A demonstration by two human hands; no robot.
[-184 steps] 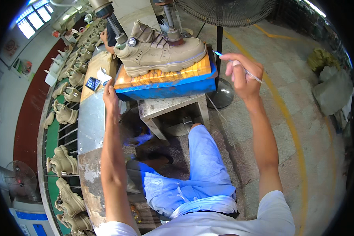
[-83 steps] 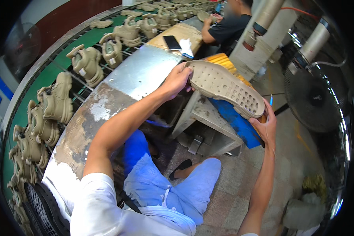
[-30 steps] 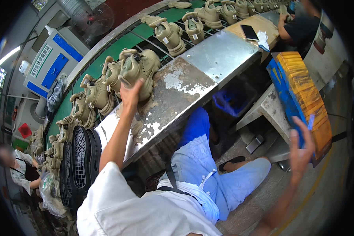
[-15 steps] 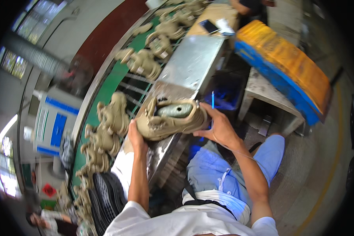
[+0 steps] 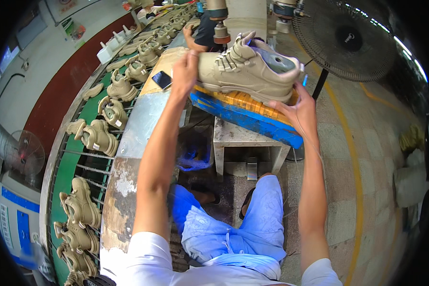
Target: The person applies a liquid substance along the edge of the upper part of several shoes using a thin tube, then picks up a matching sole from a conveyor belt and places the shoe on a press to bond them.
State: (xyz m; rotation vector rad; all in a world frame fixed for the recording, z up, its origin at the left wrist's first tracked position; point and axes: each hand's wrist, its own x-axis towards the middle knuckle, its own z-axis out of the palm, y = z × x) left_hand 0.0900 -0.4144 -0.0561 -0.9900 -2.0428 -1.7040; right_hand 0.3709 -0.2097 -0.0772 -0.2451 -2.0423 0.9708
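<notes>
I hold a beige lace-up shoe [image 5: 250, 71] up in front of me with both hands, its toe to the left and its opening tilted toward me. A grey-green insert with a dark hole fills the opening. My left hand [image 5: 185, 74] is closed round the toe end. At the heel, my right hand [image 5: 301, 110] grips from behind and below. A slim blue stick [image 5: 305, 80] shows beside the right fingers, and a thin cord hangs down along that wrist. Behind and below the shoe is an orange-topped blue block [image 5: 252, 113] on a pale stand [image 5: 245, 136].
Beige shoes [image 5: 95, 136] line a green conveyor [image 5: 57, 190] at left. A metal-topped bench [image 5: 140, 119] carries a phone [image 5: 162, 80]. Machine heads [image 5: 219, 28] hang beyond the shoe. A black fan [image 5: 348, 38] stands at right. Another person's arm [image 5: 195, 43] is at the far bench.
The shoe in my hands has gone from over the bench to above the orange-and-blue block, farther out and to the right. My view has turned right, bringing the fan and machine heads into sight.
</notes>
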